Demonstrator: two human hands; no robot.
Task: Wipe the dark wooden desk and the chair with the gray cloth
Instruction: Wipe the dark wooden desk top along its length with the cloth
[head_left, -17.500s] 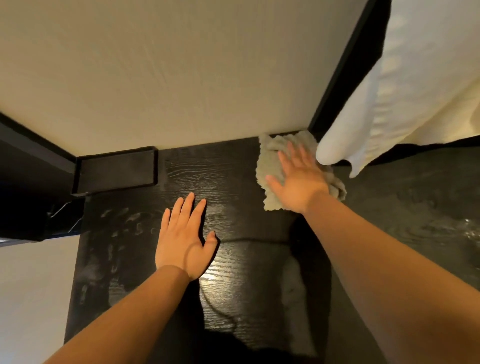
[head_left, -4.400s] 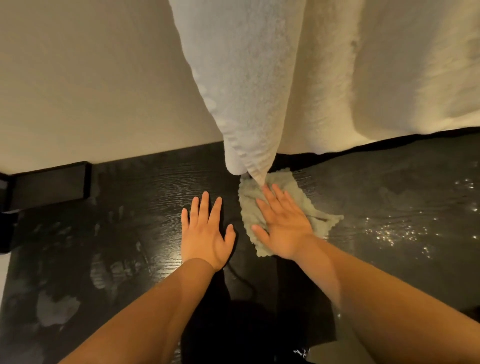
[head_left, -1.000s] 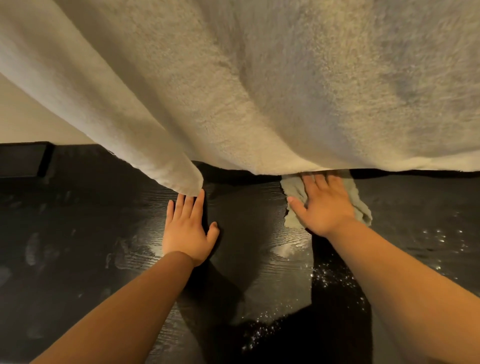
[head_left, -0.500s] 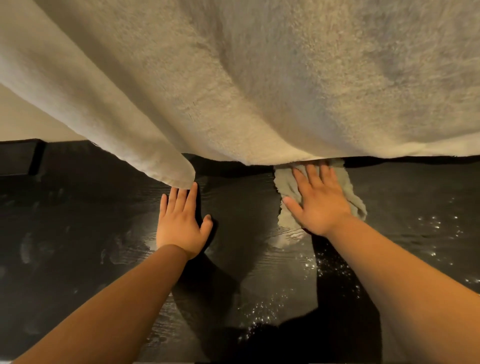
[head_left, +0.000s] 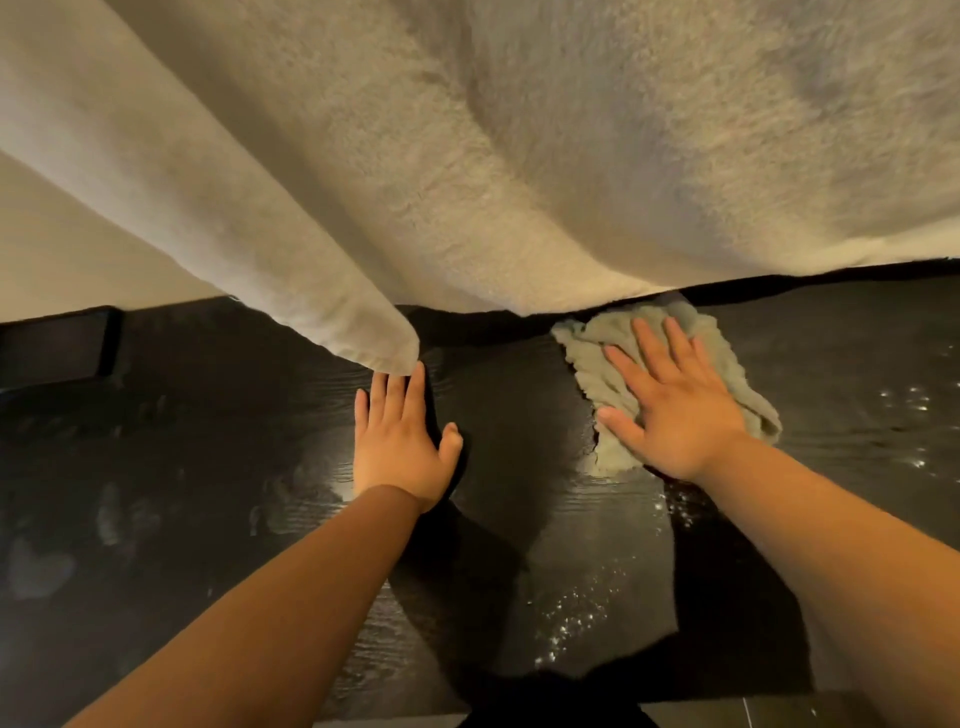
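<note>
The dark wooden desk (head_left: 519, 545) fills the lower half of the view, its grain wet and shiny in patches. The gray cloth (head_left: 592, 358) lies crumpled on it right of centre, close to the back edge. My right hand (head_left: 670, 405) presses flat on the cloth with straight, spread fingers. Left of it, my left hand (head_left: 400, 441) rests flat on the bare desk, fingertips touching the tip of a hanging white towel (head_left: 363, 332). No chair is in view.
A large white fluffy towel (head_left: 571, 156) hangs over the back of the desk and hides the wall behind it. A dark box-like block (head_left: 57, 343) sits at the far left by the cream wall (head_left: 62, 260). Water droplets glisten at the right (head_left: 909, 405).
My right hand has drawn the cloth a little toward me and to the right, out from under the towel's hem. My left hand has stayed flat in place.
</note>
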